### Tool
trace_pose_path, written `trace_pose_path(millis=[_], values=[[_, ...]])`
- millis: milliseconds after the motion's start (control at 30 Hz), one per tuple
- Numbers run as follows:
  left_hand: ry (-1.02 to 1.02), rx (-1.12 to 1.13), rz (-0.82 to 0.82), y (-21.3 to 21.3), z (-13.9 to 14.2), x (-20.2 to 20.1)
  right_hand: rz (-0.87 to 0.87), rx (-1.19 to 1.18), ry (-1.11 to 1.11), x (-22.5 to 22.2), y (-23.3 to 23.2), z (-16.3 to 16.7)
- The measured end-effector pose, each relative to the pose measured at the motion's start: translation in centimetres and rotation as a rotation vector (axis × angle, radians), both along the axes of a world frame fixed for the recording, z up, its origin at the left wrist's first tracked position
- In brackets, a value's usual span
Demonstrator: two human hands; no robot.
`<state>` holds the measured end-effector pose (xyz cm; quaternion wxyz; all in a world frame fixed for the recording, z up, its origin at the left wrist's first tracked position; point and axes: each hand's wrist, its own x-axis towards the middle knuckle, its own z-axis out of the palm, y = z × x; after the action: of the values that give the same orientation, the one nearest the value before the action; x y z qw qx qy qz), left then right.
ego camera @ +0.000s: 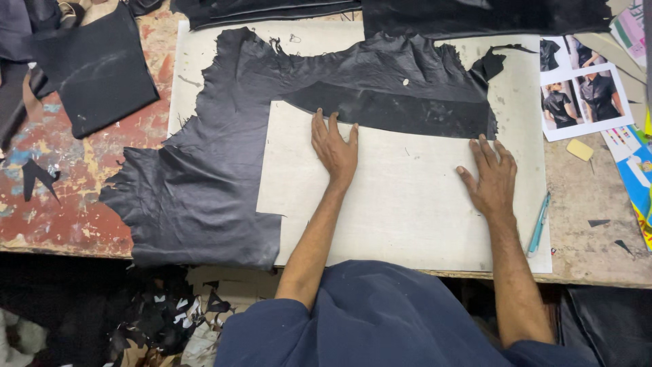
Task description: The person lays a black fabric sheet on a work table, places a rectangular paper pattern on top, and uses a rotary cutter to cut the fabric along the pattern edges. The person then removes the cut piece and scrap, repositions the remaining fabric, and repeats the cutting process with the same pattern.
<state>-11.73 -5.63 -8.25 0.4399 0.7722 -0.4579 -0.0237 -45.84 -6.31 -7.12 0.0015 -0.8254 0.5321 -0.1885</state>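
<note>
Both hands lie flat with fingers spread, gripping nothing. The left hand [335, 146] and the right hand [490, 178] press down on a big pale card sheet [401, 204] with straight edges. It lies on a black leather hide [204, 177], soft, wrinkled and ragged at the rim, in the middle of the counter [598, 231]. The sheet hides part of the hide. A blue pen [538, 224] lies beside the right wrist. Black scraps [163, 312] below the counter are dim and hard to make out.

A white rectangular printed sheet [585, 92] bearing small photographs of dark garments lies at the far right of the table. Near it, along the right edge, lie colourful printed papers [637, 173] in blue, yellow and pink.
</note>
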Motion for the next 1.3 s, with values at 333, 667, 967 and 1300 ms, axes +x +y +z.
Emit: trace_pose_path(millis=[333,667,967,1300], values=[[0.015,-0.001,-0.038,0.5,0.2,-0.2,-0.005,-0.01,0.014,-0.4,-0.4,0.2],[-0.018,0.017,-0.078,0.7,0.1,-0.5,-0.022,-0.013,-0.011,-0.7,-0.4,0.6],[-0.004,0.016,-0.116,1.1,-0.3,-1.1,-0.071,0.007,-0.129,-1.9,0.1,1.0],[-0.013,0.033,-0.127,1.2,-0.6,-1.2,-0.129,0.005,-0.269,-2.4,0.5,1.0]])
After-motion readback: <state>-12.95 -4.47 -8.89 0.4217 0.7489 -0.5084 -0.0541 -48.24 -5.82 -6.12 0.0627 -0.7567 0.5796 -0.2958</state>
